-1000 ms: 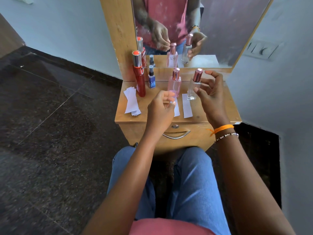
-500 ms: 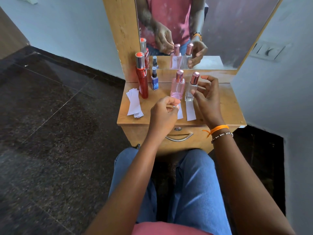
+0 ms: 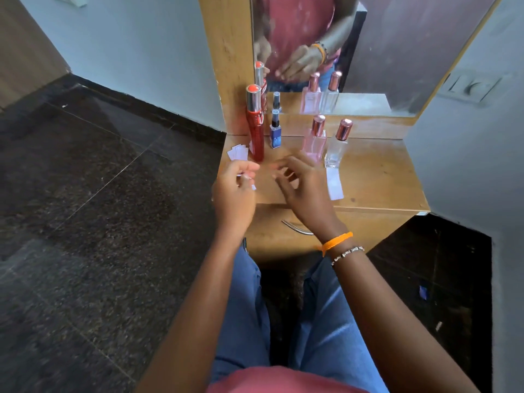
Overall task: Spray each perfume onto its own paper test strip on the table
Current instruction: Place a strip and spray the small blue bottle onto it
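Counter (image 3: 377,177): a small wooden unit with a drawer handle (image 3: 297,227) below its front edge and a mirror (image 3: 368,52) behind.
Red perfume bottle (image 3: 255,129): stood upright at the back left of the counter; taken as the landmark.
Blue perfume bottle (image 3: 275,134): set just right of the red bottle, small and upright.
Pink perfume bottle (image 3: 314,140): placed farther right of the red bottle, capped.
Clear perfume bottle (image 3: 337,148): farthest right of the red bottle, capped.
Paper strip stack (image 3: 237,152): laid just left of the red bottle's base.
Test strip (image 3: 334,184): laid flat in front of the clear bottle, well right of the red bottle.
Left hand (image 3: 235,191): curled, a small piece of paper pinched at the fingertips, in front of the red bottle.
Right hand (image 3: 303,185): fingers loosely spread and blurred, nothing held, in front and to the right of the red bottle.
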A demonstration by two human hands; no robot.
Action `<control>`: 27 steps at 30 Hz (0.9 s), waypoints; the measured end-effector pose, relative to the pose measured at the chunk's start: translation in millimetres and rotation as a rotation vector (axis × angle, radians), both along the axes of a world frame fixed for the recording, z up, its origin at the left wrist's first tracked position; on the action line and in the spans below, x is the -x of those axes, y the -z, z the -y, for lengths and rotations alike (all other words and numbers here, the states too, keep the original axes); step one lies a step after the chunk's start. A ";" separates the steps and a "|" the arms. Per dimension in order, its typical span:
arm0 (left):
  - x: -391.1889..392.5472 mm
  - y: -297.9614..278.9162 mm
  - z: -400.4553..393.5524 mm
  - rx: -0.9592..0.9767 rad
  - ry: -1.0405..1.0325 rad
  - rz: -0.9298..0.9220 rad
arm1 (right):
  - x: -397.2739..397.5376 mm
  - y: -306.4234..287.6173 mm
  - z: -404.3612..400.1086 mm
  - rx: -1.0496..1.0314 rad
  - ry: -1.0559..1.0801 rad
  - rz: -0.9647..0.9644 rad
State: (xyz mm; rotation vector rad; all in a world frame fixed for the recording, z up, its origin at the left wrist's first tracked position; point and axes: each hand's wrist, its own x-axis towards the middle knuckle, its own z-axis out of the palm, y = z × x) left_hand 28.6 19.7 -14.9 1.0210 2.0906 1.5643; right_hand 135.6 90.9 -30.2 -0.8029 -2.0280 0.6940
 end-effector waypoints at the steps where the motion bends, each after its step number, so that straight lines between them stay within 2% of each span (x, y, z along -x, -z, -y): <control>1: 8.1 2.0 2.0 -0.009 -0.047 0.017 | 8.6 0.5 0.2 -0.022 -0.045 0.060; 5: 29.8 9.0 8.1 0.007 -0.117 0.096 | 32.4 1.1 -3.3 -0.076 -0.163 0.271; 11: 39.7 19.4 7.5 0.141 -0.065 0.172 | 48.0 1.7 -4.7 -0.091 -0.187 0.456; 17: 43.9 20.5 4.2 0.169 -0.023 0.210 | 52.5 3.8 1.1 -0.114 -0.140 0.447; 23: 44.1 20.4 3.1 0.116 -0.015 0.315 | 54.5 4.7 2.0 -0.198 -0.145 0.490; 27: 42.1 19.9 2.4 0.088 0.002 0.360 | 54.3 4.5 -0.2 -0.170 -0.141 0.475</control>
